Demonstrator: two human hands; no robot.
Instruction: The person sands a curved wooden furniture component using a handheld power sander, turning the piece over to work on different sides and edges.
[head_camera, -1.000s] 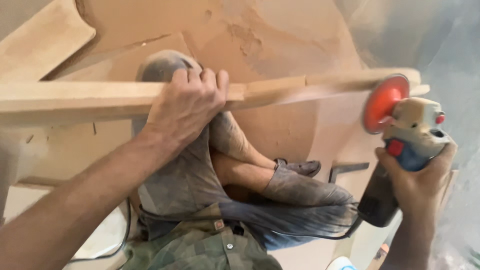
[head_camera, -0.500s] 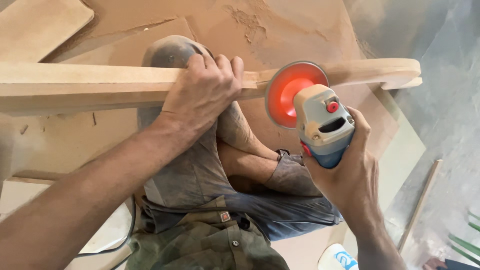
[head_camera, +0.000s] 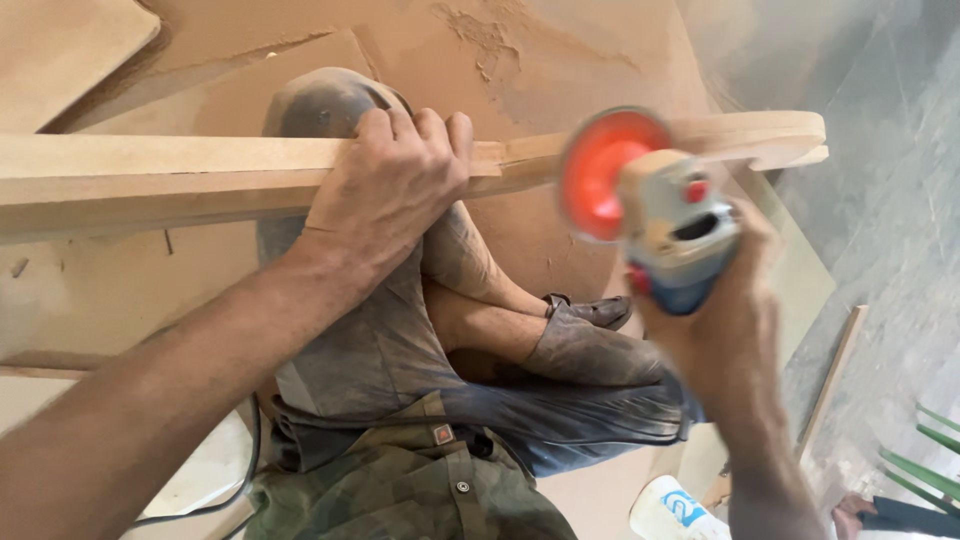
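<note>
Matt fibreboard strip (dusty); plastic grinder, orange disc.

The person's arms were bare to past the elbow, with no sleeves, gloves, rings or watch in sight. The left hand and the right hand carried a film of fine dust. A camouflage shirt in greens and browns had round metal snaps and a small square patch. Dark, dust-caked trousers covered the legs, and a grey shoe showed.
</note>
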